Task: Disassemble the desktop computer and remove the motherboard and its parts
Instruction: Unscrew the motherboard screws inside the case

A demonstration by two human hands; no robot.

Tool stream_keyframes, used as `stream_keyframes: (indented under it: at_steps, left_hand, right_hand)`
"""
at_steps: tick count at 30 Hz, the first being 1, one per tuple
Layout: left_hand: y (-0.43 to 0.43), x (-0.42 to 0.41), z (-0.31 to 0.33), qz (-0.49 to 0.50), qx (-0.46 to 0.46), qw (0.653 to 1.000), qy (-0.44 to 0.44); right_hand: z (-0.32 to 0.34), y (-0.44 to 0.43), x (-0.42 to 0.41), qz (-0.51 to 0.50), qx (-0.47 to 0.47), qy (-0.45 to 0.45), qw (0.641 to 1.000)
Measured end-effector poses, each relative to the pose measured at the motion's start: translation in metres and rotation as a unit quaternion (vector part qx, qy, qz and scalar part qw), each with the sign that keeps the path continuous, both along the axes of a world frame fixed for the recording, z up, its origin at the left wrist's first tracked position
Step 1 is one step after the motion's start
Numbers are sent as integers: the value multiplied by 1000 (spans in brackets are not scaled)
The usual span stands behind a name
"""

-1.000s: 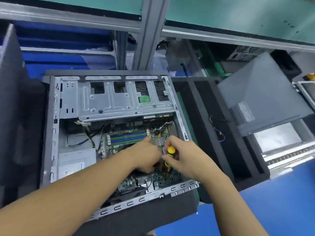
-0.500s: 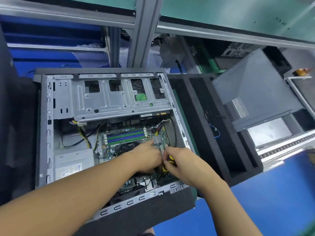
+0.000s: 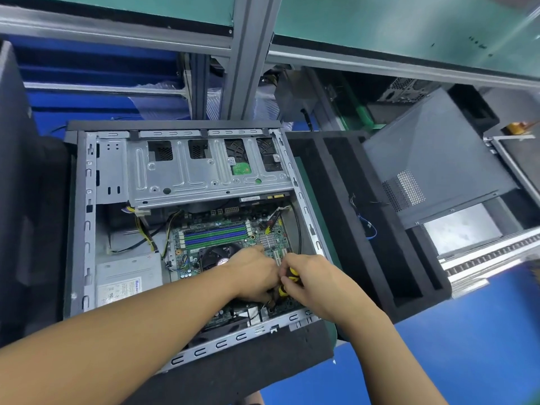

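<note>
While our right hand grips the yellow screwdriver over the motherboard at the near right corner of the case, our left hand curls beside it, its grasp hidden.

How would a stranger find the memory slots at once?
Inside the open computer case, find the green motherboard below the silver drive cage. The memory slots lie just above its round black fan: the only long parallel strips, blue and green.

Over the near edge of the motherboard, my left hand curls knuckles-up close beside my right hand, which grips the screwdriver.
</note>
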State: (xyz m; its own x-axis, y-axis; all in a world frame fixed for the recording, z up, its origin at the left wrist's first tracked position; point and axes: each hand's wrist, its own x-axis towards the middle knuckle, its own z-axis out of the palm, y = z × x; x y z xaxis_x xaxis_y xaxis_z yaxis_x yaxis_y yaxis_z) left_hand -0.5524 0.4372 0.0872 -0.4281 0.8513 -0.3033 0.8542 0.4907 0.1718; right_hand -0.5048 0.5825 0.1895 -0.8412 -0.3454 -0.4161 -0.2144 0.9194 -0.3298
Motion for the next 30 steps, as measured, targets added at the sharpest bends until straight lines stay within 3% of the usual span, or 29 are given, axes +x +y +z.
stream_keyframes:
  at_steps: [9,22,30]
  left_hand:
    - [1,-1,-2,6,-12,1000,7]
    - [1,1,-8,13,47,999,18]
    - [2,2,-4,20,16,1000,11]
  right_hand:
    - [-2,0,2,-3,0,2,1000]
    - [9,-3,10,19,7,-62,998]
    - [13,-4,9,-7,8,-84,996]
